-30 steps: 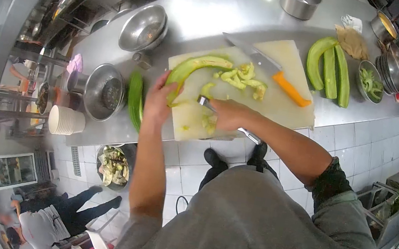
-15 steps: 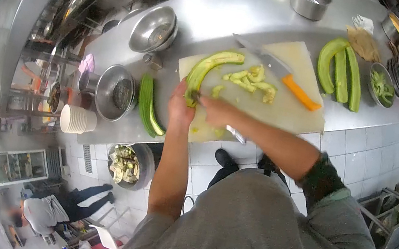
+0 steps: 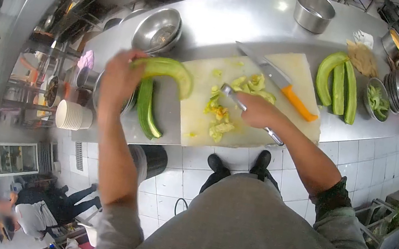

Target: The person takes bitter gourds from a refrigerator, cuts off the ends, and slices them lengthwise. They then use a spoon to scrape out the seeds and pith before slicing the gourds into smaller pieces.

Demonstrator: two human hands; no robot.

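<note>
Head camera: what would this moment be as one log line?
left hand holds curved vegetable piece | right hand grips metal tool | knife on cutting board

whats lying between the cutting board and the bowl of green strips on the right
Three long green vegetable pieces lie between the cutting board and the bowl, on the steel table, in the head view.

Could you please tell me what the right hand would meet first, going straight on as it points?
The right hand would probably meet the scraps beyond its metal tool, though depth is unclear.

Gourd piece [image 3: 173, 70] farther left now, apart from metal tool [image 3: 232, 96]
</note>
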